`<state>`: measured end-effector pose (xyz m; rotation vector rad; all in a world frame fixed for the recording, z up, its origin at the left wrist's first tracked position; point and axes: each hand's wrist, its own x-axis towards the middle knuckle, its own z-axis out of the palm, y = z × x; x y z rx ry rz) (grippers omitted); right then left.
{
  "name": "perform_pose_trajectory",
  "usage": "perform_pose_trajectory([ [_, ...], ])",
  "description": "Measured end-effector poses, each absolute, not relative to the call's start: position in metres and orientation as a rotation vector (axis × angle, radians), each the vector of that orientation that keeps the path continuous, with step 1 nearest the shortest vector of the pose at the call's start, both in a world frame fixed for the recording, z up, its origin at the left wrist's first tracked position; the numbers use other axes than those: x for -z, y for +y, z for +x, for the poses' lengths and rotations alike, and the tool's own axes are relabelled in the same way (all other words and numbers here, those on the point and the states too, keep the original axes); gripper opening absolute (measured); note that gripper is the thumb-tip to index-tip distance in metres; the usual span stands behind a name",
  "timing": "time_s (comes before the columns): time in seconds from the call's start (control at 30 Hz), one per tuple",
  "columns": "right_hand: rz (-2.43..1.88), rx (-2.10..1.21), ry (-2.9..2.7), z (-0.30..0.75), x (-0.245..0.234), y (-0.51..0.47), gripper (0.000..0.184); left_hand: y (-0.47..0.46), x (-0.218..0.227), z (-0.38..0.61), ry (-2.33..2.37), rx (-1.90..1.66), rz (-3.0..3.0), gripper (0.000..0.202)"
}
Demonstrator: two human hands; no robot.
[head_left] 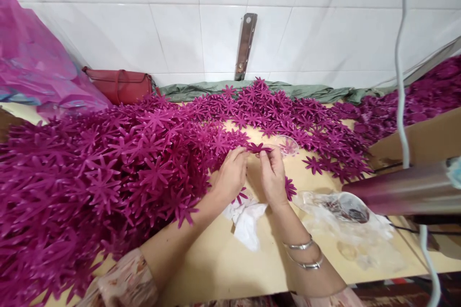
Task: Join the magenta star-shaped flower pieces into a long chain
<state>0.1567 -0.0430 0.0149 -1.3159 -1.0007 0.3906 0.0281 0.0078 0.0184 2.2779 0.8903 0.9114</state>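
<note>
My left hand and my right hand meet at the middle of the table, both pinching one magenta star-shaped fabric flower between their fingertips. My right palm also keeps several more flowers tucked under it. A huge heap of the same magenta flowers covers the table to the left of my left hand. More of them lie spread behind and to the right. Two silver bangles sit on my right wrist.
Crumpled white cloth lies under my wrists on the pale wooden table. A clear plastic bag lies right of my forearm. A metal tube juts in from the right. A red bag and pink plastic lie at back left.
</note>
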Motion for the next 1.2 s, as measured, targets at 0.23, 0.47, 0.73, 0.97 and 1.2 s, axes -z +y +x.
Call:
perform_pose_trajectory([
  [0.23,-1.316,-0.322,-1.007,0.159,-0.013,-0.044,0.020,0.045,-0.011,0.045,0.968,-0.653,2.647,0.036],
  [0.47,-1.323,-0.322,-1.102,0.153,-0.017,-0.046,0.017,0.068,0.004,0.027,1.238,-0.738,2.591,0.042],
  [0.73,-1.351,-0.353,-1.100,0.151,-0.016,-0.047,0.018,0.087,-0.007,0.012,1.616,-0.938,2.367,0.015],
  [0.97,-1.272,-0.483,-0.968,0.151,-0.025,-0.044,0.018,0.067,-0.030,0.012,1.319,-1.197,2.228,0.029],
  [1.2,-1.261,-0.526,-0.864,0.150,-0.017,-0.040,0.021,0.027,-0.020,0.038,0.704,-1.161,1.642,0.044],
])
